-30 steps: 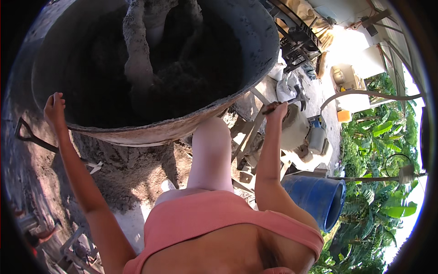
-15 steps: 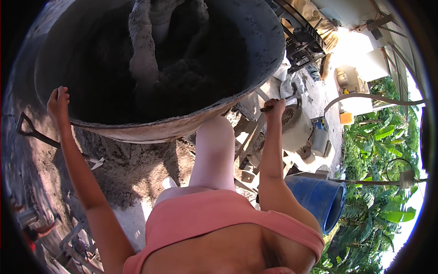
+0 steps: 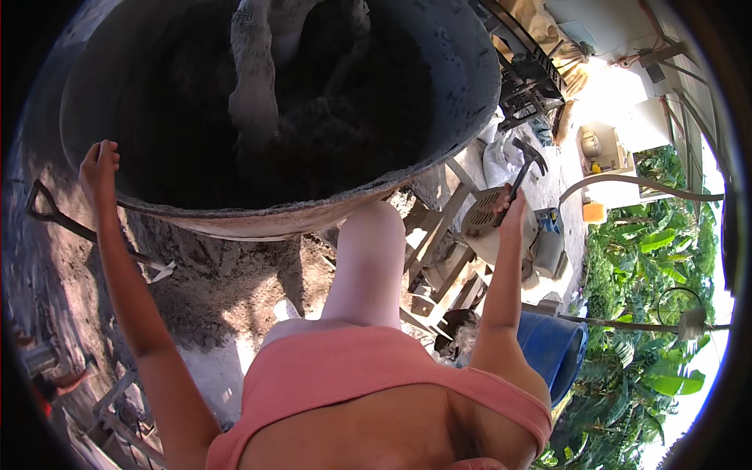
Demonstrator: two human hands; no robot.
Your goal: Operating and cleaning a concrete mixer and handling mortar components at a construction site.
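A large mixing drum point(image 3: 313, 222) with a crusted rim stands in front of me, dark powdery material in its bowl. Thick, caked mixer arms point(image 3: 254, 86) reach down into that material. At the drum's left edge, my left hand point(image 3: 99, 174) is closed over the rim with its fingers curled. My right hand point(image 3: 511, 208), out to the right of the drum, grips a claw hammer point(image 3: 519, 176) by its handle. The hammer's head points up and away from me, apart from the drum. Below the hammer is a dusty, vented motor housing point(image 3: 482, 213).
A shovel point(image 3: 74, 225) with a dark handle leans at the left, below the drum. On the right are a blue barrel point(image 3: 552, 345), a metal frame point(image 3: 442, 235) and a curved hose point(image 3: 627, 180). White sacks point(image 3: 497, 160) lie beyond the motor. Part of another person point(image 3: 66, 382) shows at far lower left.
My right hand has swung right and slightly down, away from the drum, carrying the hammer, whose head now stands higher. My left hand stays at the rim.
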